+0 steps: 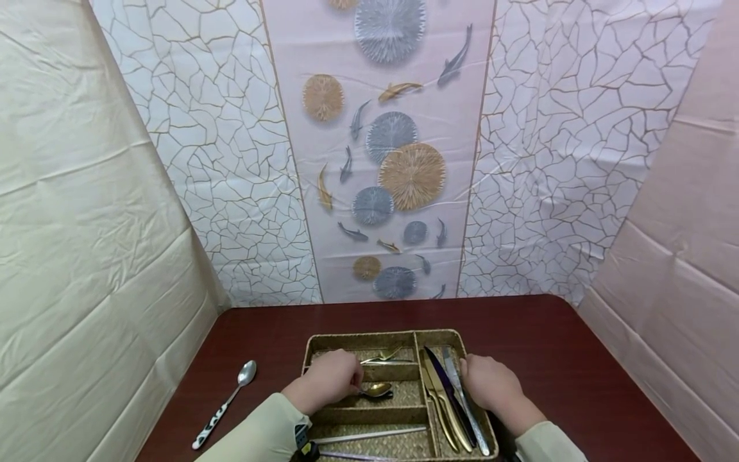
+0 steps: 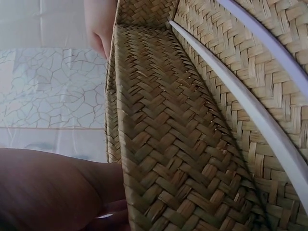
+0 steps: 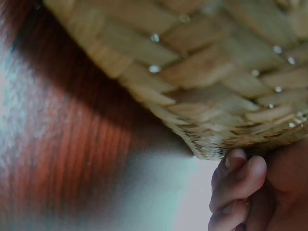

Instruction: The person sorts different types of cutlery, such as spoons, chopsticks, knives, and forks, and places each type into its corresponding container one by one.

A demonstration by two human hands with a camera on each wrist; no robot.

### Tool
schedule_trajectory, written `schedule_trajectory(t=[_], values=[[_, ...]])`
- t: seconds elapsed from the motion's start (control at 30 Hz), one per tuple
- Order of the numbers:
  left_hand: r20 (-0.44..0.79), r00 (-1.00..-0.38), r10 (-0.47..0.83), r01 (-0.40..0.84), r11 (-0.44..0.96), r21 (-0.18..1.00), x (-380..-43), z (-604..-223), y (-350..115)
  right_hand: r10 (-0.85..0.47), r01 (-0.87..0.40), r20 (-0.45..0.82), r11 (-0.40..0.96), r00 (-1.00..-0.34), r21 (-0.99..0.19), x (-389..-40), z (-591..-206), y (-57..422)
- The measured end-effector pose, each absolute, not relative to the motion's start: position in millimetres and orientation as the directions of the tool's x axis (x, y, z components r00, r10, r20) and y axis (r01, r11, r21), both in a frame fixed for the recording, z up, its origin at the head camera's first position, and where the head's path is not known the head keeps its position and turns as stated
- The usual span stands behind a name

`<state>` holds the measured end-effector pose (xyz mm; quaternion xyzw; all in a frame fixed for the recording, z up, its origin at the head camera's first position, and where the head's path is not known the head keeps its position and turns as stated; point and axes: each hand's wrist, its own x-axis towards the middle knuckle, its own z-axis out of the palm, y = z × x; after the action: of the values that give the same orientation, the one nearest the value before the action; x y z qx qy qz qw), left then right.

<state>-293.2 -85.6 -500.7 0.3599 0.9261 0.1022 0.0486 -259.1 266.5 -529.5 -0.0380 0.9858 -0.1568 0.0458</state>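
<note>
My left hand [image 1: 331, 378] reaches into the middle compartment of a woven cutlery tray [image 1: 398, 416], and its fingers pinch the handle end of a gold spoon [image 1: 378, 389]. Something dark lies just under the spoon's bowl. In the left wrist view, a woven divider hides most of the fingers of the left hand [image 2: 53, 192], and a small shiny glint shows between them. At the tray's right side, my right hand [image 1: 493, 388] holds the rim. Its curled fingers [image 3: 238, 180] touch the outer wall in the right wrist view.
A spoon with a black-and-white handle [image 1: 216, 420] lies on the dark red table [image 1: 543, 333], left of the tray. Gold knives [image 1: 447, 407] and other knives fill the right compartment. Forks [image 1: 383, 355] lie in the back compartment; chopsticks [image 1: 375, 435] lie in front.
</note>
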Motion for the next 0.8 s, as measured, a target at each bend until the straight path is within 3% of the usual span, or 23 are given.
schedule_trajectory(t=[0.8], values=[[0.071,-0.737,0.672,0.657,0.688,0.307,-287.4,-491.2,-94.1,-0.093,-0.07,-0.062,0.949,-0.994,-0.309,-260.5,-531.6,265.9]])
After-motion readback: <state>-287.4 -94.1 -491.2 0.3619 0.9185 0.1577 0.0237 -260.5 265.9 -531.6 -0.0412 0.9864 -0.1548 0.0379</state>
